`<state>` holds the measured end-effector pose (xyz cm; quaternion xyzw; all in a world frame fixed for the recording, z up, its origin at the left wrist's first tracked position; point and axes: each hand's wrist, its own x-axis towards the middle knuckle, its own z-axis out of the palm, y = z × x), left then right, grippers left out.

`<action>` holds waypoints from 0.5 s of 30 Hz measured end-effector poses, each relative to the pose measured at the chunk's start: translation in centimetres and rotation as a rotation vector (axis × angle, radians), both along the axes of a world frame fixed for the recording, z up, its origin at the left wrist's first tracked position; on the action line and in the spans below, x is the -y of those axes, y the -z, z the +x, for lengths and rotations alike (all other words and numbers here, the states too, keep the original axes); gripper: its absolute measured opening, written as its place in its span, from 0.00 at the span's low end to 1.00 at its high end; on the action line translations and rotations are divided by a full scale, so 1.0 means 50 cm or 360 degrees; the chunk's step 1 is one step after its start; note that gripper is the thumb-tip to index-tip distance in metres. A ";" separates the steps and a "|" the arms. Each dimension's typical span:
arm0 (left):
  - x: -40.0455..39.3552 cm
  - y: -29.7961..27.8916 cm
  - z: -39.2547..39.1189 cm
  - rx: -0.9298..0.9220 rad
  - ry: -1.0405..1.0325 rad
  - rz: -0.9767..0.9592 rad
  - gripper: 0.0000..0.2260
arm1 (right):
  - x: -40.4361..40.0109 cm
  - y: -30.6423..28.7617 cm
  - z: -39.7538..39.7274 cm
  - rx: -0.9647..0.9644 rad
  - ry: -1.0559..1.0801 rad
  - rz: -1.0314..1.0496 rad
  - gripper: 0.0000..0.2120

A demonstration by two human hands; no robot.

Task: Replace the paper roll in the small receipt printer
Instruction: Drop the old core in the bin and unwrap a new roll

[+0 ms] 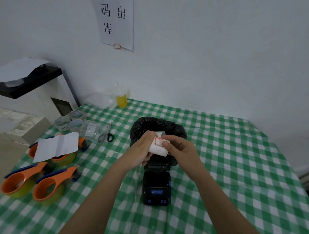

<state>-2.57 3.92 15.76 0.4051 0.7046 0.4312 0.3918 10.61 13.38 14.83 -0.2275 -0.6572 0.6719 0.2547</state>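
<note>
Both hands hold a paper roll above the open printer.

The left hand (143, 149) and right hand (178, 149) pinch the white paper roll (158, 147) between closed fingers, over the black printer (157, 188), lid up, mid-surface (224, 167), before a black-lined bin (157, 124).

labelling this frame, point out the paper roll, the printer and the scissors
paper roll (158, 147), head view, white side below the sticker
printer (157, 192), head view, front panel
scissors (109, 137), head view, black handle loop

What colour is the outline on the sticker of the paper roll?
Red, on the white paper roll; head view.
</note>
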 end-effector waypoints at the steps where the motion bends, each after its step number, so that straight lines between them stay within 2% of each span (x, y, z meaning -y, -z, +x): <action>1: 0.000 -0.001 0.001 -0.0029 -0.0028 0.0023 0.15 | -0.001 -0.001 0.000 0.0009 -0.0001 0.0004 0.08; 6: 0.000 -0.005 0.006 -0.0020 -0.0123 0.0144 0.15 | -0.012 0.002 0.002 0.0141 -0.0034 0.0004 0.12; 9: 0.001 -0.007 0.006 -0.0096 -0.0104 0.0184 0.16 | -0.019 -0.006 0.006 0.0083 -0.0004 0.0004 0.09; 12: 0.003 -0.006 0.005 -0.0154 -0.0047 0.0224 0.15 | -0.025 -0.022 0.005 0.0042 0.0135 0.0183 0.07; 15: 0.004 -0.006 0.005 -0.0195 -0.0018 0.0244 0.13 | -0.030 -0.034 -0.004 0.0174 0.0093 0.0426 0.08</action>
